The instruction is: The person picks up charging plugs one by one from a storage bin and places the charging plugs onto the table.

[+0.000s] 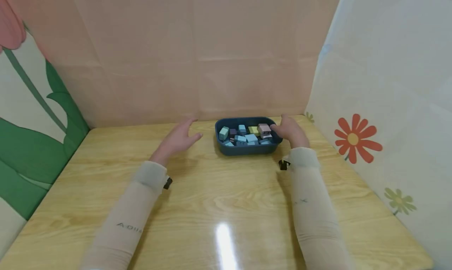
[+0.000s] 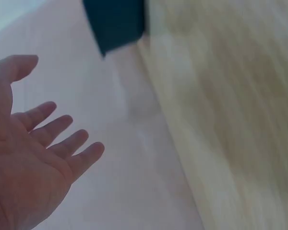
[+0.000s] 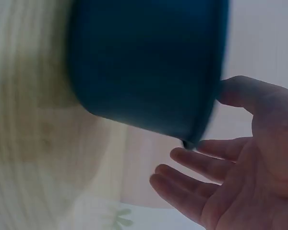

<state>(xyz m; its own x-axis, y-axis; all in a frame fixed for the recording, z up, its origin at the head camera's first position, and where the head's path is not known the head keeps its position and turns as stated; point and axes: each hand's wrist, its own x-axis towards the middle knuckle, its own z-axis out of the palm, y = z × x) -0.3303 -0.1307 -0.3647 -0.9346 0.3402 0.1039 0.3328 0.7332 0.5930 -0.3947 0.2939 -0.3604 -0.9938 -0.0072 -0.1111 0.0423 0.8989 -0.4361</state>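
A dark blue oval-cornered basket [image 1: 247, 150] stands on the table near the back wall. Inside lie several small blocks, among them a mint one [image 1: 224, 133], a light blue one [image 1: 251, 138], a yellow-green one [image 1: 254, 130] and a pinkish one [image 1: 264, 129]. My right hand [image 1: 291, 130] is at the basket's right end, its thumb at the rim and its other fingers spread, fairly straight, beside the outer wall [image 3: 144, 67]. To the left of the basket, apart from it, my left hand [image 1: 178, 138] hangs with fingers extended and palm facing the basket.
The wooden table [image 1: 219, 191] meets a plain pinkish cloth wall [image 1: 194, 58] just behind the basket. A flower-print sheet [image 1: 399, 85] bounds the right side, and a leaf-print sheet [image 1: 28, 144] the left. Dark wrist devices [image 1: 284, 165] sit under both cuffs.
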